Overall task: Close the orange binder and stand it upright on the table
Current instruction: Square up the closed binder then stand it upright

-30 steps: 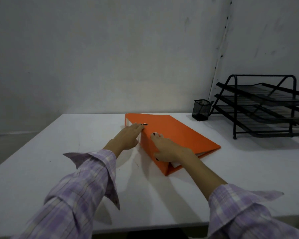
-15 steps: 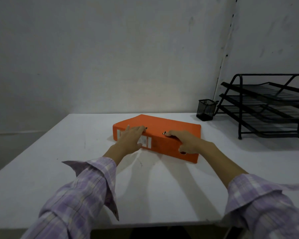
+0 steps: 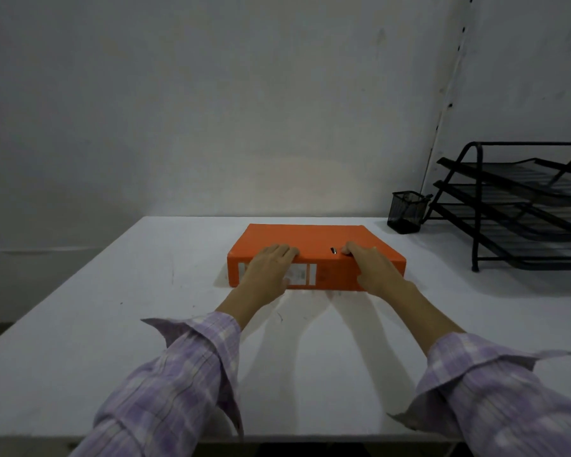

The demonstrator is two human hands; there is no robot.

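The orange binder lies flat and closed on the white table, its labelled spine turned toward me. My left hand covers the left part of the spine, fingers curled over its top edge. My right hand grips the right part of the spine the same way, fingertips on the cover beside a small metal slot. Part of the white spine label is hidden under my left hand.
A black mesh pen cup stands at the back right of the table. To its right is a black three-tier wire letter tray. A pale wall runs close behind the table's far edge.
The binder has been turned from a slanted position until its spine faces me squarely. Both hands stayed on the spine and moved with it.
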